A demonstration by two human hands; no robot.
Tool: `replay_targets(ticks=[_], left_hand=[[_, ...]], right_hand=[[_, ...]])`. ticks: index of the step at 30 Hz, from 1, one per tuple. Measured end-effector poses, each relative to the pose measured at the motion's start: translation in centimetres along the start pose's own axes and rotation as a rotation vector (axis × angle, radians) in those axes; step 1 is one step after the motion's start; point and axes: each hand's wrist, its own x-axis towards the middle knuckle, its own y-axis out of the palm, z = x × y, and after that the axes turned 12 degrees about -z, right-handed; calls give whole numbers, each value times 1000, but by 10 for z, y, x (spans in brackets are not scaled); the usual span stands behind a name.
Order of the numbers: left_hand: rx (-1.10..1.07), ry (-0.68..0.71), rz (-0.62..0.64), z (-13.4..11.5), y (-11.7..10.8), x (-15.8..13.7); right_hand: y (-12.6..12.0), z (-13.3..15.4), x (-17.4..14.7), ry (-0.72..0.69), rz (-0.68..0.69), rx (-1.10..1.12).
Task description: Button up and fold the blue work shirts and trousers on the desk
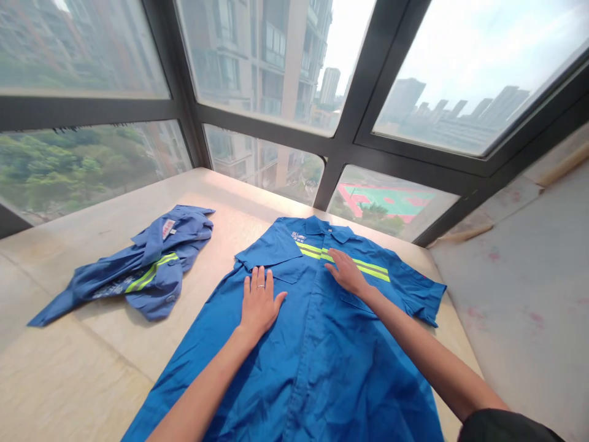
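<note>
A blue short-sleeved work shirt (317,331) lies spread front side up, its collar toward the windows. Yellow-green reflective stripes cross its chest, and white lettering shows above the stripe on the left. My left hand (260,302), with a ring on one finger, rests flat on the shirt's left front below the sleeve, fingers apart. On the upper chest beside the button placket, my right hand (345,270) touches the cloth near the stripes with its fingers extended. Neither hand grips anything. Wrinkles run through the lower part of the shirt.
A second blue work garment (159,264) with a reflective stripe lies crumpled on the left of the pale stone ledge (115,344). Dark-framed windows (338,147) border the far side. A pale wall (519,276) stands close on the right.
</note>
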Motion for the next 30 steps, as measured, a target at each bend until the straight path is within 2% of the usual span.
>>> replay_targets(ticks=[4, 8, 15, 22, 26, 30], left_hand=[[61, -88, -20, 35, -7, 1], [-6, -26, -9, 60, -14, -7], [13, -8, 94, 64, -24, -25], [77, -9, 102, 51, -48, -33], [149, -60, 100, 45, -62, -28], [204, -148, 104, 35, -69, -10]], right_hand=[[-22, -27, -73, 104, 59, -101], [-31, -46, -115, 184, 87, -143], [-39, -54, -124, 166, 110, -148], [-51, -55, -138, 169, 110, -159], [-57, -48, -150, 198, 121, -178], [-59, -39, -155, 211, 125, -223]])
